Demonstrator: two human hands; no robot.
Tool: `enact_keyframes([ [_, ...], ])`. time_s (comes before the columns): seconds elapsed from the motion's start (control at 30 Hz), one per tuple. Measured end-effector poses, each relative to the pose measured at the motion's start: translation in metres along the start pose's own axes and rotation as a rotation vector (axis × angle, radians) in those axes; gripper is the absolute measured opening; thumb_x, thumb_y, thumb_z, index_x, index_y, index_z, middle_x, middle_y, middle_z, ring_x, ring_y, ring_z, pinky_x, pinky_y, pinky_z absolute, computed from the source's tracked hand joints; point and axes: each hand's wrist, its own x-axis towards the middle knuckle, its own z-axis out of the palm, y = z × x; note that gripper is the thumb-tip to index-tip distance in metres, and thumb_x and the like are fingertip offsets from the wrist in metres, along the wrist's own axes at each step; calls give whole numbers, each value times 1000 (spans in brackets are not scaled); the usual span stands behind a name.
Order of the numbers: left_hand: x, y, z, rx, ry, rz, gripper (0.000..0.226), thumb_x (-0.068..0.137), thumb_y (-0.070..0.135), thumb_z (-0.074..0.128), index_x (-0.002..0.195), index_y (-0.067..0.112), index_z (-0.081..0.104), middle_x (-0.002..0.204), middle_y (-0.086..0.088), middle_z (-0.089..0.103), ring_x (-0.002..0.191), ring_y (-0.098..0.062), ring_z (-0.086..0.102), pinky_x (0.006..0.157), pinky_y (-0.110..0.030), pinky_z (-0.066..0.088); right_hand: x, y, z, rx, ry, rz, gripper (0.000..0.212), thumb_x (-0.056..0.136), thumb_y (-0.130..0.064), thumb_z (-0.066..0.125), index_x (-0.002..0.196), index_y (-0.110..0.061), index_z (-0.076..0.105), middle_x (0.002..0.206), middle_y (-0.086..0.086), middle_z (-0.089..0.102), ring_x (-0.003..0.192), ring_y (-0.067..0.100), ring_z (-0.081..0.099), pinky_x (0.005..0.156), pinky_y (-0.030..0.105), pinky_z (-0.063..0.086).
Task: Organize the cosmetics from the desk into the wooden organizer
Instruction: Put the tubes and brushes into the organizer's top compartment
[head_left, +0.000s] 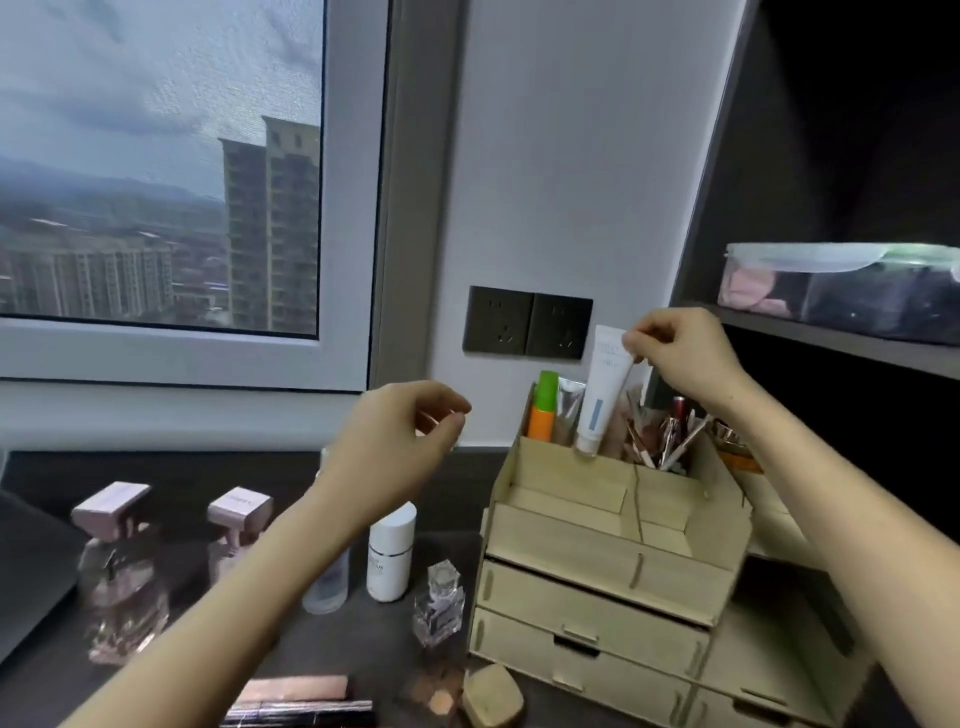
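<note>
My right hand (680, 353) pinches the top end of a white tube (602, 395), which hangs cap down over the back left compartment of the wooden organizer (597, 561). In that compartment stand a green and orange bottle (543, 410) and a silver tube (567, 410). Several brushes and pens (670, 436) fill the back right compartment. My left hand (400, 431) hovers left of the organizer with loosely curled fingers and holds nothing. On the dark desk stand two pink-capped perfume bottles (122, 566), a white bottle (390, 551), a clear bottle (327, 587) and a small glass bottle (439, 603).
Flat palettes (298, 696), a compact (441, 691) and a tan sponge (493, 693) lie at the desk's front edge. Wall sockets (527, 322) sit behind the organizer. A shelf on the right carries a clear lidded box (841, 291). A window is at the left.
</note>
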Motion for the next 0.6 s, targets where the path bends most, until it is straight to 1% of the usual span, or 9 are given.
enact_keyframes([
  [0.07, 5, -2, 4, 9, -7, 4, 14, 87, 22, 58, 94, 25, 69, 79, 15, 66, 76, 2, 60, 62, -4, 42, 5, 12, 2, -11, 18, -1, 15, 88, -15, 62, 81, -6, 71, 74, 5, 68, 75, 22, 63, 77, 37, 50],
  [0.17, 10, -6, 9, 14, -24, 3, 13, 87, 22, 57, 93, 26, 69, 78, 18, 65, 75, 4, 60, 60, -2, 42, 10, 25, 4, -28, 59, -7, 16, 88, -17, 61, 79, -8, 71, 73, 4, 68, 75, 22, 63, 77, 39, 50],
  [0.27, 13, -10, 15, 26, -26, -13, 13, 87, 22, 57, 91, 27, 69, 74, 21, 63, 73, 4, 59, 60, -5, 39, 12, 35, 7, -95, 67, -4, 14, 89, -20, 61, 86, -11, 72, 79, 1, 68, 80, 20, 62, 77, 36, 50],
  [0.33, 14, -12, 19, 30, -21, -19, 13, 86, 22, 58, 89, 26, 70, 71, 21, 62, 72, 3, 59, 60, -5, 37, 12, 41, 10, -144, 47, 4, 14, 89, -21, 61, 89, -12, 72, 81, -1, 67, 83, 18, 61, 77, 32, 48],
  [0.43, 14, -15, 24, 32, -30, -25, 13, 86, 22, 58, 88, 26, 70, 69, 23, 61, 71, 4, 60, 56, -2, 39, 12, 49, 16, -194, 28, 19, 13, 88, -22, 62, 89, -14, 73, 84, 0, 69, 85, 18, 62, 79, 34, 49],
  [0.5, 13, -16, 25, 19, -38, -29, 13, 86, 22, 58, 87, 27, 70, 70, 22, 61, 77, 8, 58, 58, -1, 41, 12, 53, 20, -216, 22, 25, 13, 88, -23, 62, 87, -16, 73, 85, 0, 70, 86, 19, 62, 79, 34, 49],
  [0.53, 13, -17, 24, 18, -39, -31, 13, 86, 22, 58, 87, 27, 70, 70, 22, 61, 77, 8, 58, 58, -3, 41, 11, 55, 21, -224, 21, 32, 13, 88, -24, 62, 87, -18, 73, 85, -1, 70, 86, 18, 62, 79, 33, 49],
  [0.6, 12, -19, 24, 22, -33, -38, 13, 86, 22, 58, 86, 25, 71, 71, 20, 63, 74, 2, 61, 60, -6, 40, 9, 59, 23, -256, 24, 49, 13, 88, -28, 62, 88, -21, 73, 88, -3, 70, 88, 17, 61, 79, 32, 48],
])
